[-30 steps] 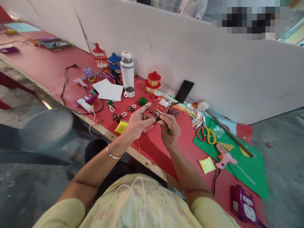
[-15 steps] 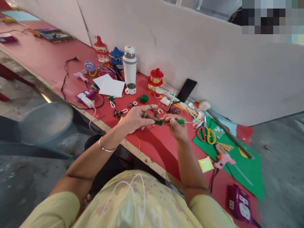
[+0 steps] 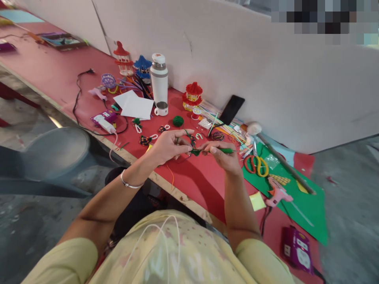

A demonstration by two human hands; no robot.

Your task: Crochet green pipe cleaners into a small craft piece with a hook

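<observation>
A small green crochet piece (image 3: 196, 152) is pinched between the thumb and fingers of my left hand (image 3: 169, 148). Dark green yarn (image 3: 187, 134) loops over the raised index finger of that hand. My right hand (image 3: 225, 158) grips a crochet hook (image 3: 227, 150) by its green handle, and the metal shaft points left into the piece. Whether the tip sits inside a stitch is too small to tell. Beyond my hands lies a green yarn ball (image 3: 178, 121). Small crocheted pieces with white bead loops (image 3: 145, 140) rest left of it.
A white flask (image 3: 160, 81) and its cup (image 3: 161, 109) stand behind, near white papers (image 3: 134, 105). To the right are a phone (image 3: 232, 110), scissors (image 3: 256, 165), a pink glue gun (image 3: 277, 192), a green sheet (image 3: 310, 215) and a mallet (image 3: 286, 163). A grey stool (image 3: 59, 146) is at left.
My right hand has moved slightly right, drawing the hook away from my left hand. The left hand keeps its pinch on the crochet piece. The whole view has shifted a little.
</observation>
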